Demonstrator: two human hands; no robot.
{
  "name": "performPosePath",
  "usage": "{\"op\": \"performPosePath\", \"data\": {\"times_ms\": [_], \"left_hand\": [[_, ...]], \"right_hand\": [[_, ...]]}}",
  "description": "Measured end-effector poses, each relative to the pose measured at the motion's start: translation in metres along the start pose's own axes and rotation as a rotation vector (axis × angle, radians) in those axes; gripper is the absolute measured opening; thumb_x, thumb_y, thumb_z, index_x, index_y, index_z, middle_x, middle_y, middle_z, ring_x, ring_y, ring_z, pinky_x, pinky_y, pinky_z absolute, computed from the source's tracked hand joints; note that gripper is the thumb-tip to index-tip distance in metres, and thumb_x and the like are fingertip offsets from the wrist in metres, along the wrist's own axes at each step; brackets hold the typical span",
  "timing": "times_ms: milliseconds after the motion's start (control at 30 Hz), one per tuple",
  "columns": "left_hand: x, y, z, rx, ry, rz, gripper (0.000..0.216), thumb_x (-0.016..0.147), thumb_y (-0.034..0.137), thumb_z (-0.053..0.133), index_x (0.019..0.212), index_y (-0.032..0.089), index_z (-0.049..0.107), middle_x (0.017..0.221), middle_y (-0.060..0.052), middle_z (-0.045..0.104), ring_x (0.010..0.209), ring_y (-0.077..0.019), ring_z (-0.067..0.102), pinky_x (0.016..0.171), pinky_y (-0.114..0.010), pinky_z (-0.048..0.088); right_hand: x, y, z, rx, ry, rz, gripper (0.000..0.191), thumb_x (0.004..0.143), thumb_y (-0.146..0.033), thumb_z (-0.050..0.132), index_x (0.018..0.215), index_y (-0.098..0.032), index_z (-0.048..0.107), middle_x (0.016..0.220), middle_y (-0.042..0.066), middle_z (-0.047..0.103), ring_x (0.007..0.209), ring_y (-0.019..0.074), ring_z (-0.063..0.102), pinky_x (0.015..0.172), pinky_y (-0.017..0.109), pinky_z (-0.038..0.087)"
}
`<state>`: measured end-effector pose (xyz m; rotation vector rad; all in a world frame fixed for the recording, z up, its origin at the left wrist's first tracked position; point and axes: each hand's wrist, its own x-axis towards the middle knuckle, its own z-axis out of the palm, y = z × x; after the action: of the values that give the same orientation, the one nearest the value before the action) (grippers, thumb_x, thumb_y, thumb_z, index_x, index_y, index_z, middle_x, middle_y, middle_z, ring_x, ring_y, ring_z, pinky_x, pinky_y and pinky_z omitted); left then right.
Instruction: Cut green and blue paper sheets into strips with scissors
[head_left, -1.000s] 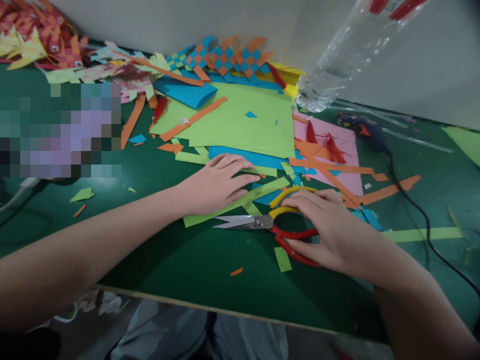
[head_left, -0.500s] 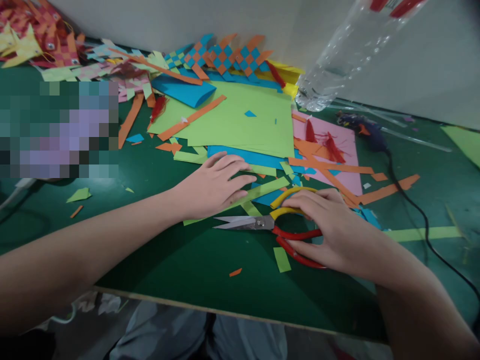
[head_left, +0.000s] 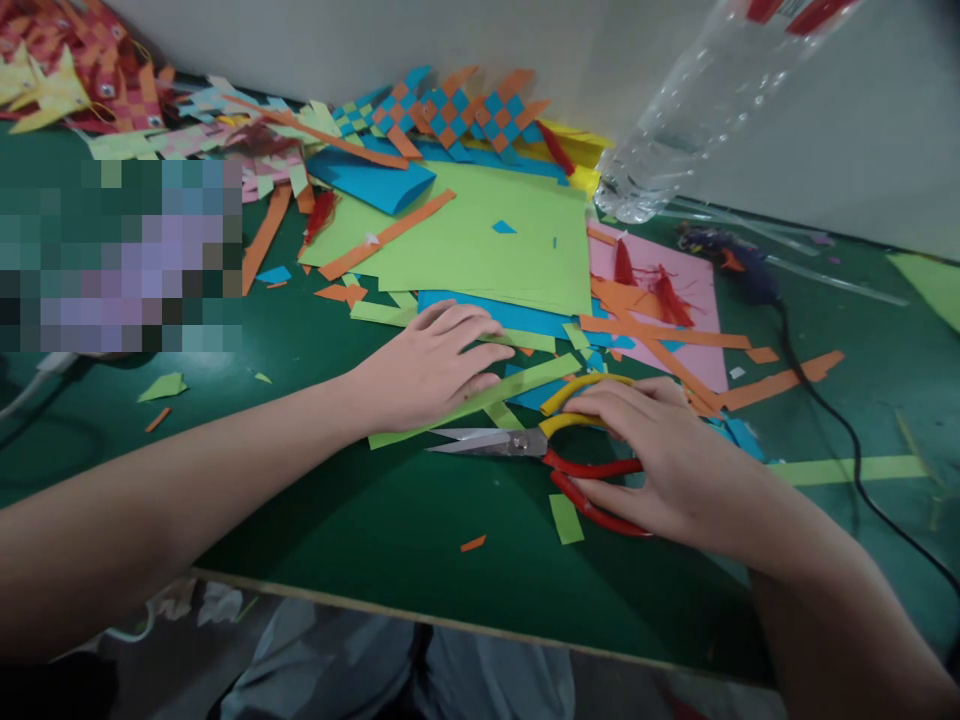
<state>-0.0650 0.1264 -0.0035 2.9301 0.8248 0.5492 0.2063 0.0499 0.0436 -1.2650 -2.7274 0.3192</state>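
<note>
My right hand is closed around the handles of a pair of scissors, one loop yellow, the other red. The slim metal blades point left over the green table, slightly parted, with nothing between them. My left hand rests palm down with its fingers loosely spread, on or just above a light green paper strip and its neighbours. The left fingertips point toward the scissors' yellow loop without touching it. A small green paper piece and an orange scrap lie below the scissors.
Green sheets and a pink sheet with red tassels lie behind my hands. Woven paper fish line the wall. A plastic bottle leans at the back right, and a purple corded tool trails a black cable.
Both hands and the scissors stay in nearly the same place. The whole view has shifted very slightly.
</note>
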Motion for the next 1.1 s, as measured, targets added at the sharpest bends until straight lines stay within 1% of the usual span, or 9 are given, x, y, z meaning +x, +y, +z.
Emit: {"op": "performPosePath", "data": {"times_ms": [300, 567, 733, 867, 1000, 1100], "left_hand": [[-0.0005, 0.0000, -0.0006, 0.003, -0.015, 0.006, 0.042, 0.110, 0.035, 0.033, 0.136, 0.014, 0.059, 0.138, -0.016, 0.059, 0.137, -0.0295, 0.045, 0.115, -0.050, 0.035], [-0.0003, -0.0004, 0.0004, -0.004, -0.007, 0.008, 0.042, 0.110, 0.035, 0.035, 0.135, 0.013, 0.060, 0.137, -0.015, 0.060, 0.136, -0.0297, 0.046, 0.116, -0.049, 0.034], [0.0000, -0.0003, 0.0003, 0.001, -0.004, 0.009, 0.042, 0.110, 0.035, 0.034, 0.135, 0.013, 0.060, 0.137, -0.016, 0.060, 0.137, -0.0299, 0.045, 0.114, -0.049, 0.036], [0.0002, -0.0008, 0.0009, 0.005, -0.007, 0.011, 0.042, 0.110, 0.036, 0.034, 0.135, 0.014, 0.059, 0.138, -0.016, 0.059, 0.137, -0.0297, 0.045, 0.114, -0.049, 0.036], [0.0000, -0.0011, 0.0011, -0.001, -0.004, 0.017, 0.043, 0.110, 0.036, 0.033, 0.135, 0.013, 0.059, 0.136, -0.016, 0.059, 0.136, -0.0299, 0.046, 0.115, -0.049, 0.035], [-0.0001, -0.0009, 0.0005, -0.005, -0.014, 0.014, 0.043, 0.110, 0.036, 0.033, 0.135, 0.012, 0.060, 0.137, -0.016, 0.059, 0.136, -0.0300, 0.046, 0.116, -0.049, 0.034]], "right_hand": [[-0.0006, 0.0009, 0.0006, 0.004, 0.034, 0.026, 0.033, 0.090, -0.046, 0.064, 0.115, -0.024, 0.063, 0.116, 0.011, 0.073, 0.101, 0.0317, 0.066, 0.089, 0.046, 0.045], [-0.0011, 0.0006, 0.0003, -0.001, 0.007, 0.019, 0.034, 0.092, -0.048, 0.061, 0.115, -0.023, 0.060, 0.114, 0.010, 0.072, 0.101, 0.0312, 0.065, 0.090, 0.046, 0.044], [0.0011, -0.0006, 0.0010, 0.013, 0.021, 0.025, 0.033, 0.091, -0.045, 0.064, 0.115, -0.024, 0.062, 0.113, 0.009, 0.073, 0.101, 0.0299, 0.067, 0.090, 0.045, 0.044], [0.0021, -0.0018, 0.0018, 0.008, 0.032, 0.009, 0.033, 0.090, -0.045, 0.064, 0.114, -0.023, 0.062, 0.111, 0.009, 0.073, 0.097, 0.0290, 0.067, 0.089, 0.045, 0.045], [0.0005, -0.0007, 0.0007, -0.028, 0.023, -0.003, 0.033, 0.093, -0.047, 0.061, 0.115, -0.023, 0.059, 0.115, 0.011, 0.072, 0.100, 0.0302, 0.065, 0.088, 0.045, 0.045], [-0.0007, 0.0011, 0.0003, -0.047, 0.041, -0.017, 0.034, 0.093, -0.047, 0.059, 0.116, -0.023, 0.057, 0.116, 0.012, 0.071, 0.102, 0.0308, 0.065, 0.089, 0.045, 0.044]]}}
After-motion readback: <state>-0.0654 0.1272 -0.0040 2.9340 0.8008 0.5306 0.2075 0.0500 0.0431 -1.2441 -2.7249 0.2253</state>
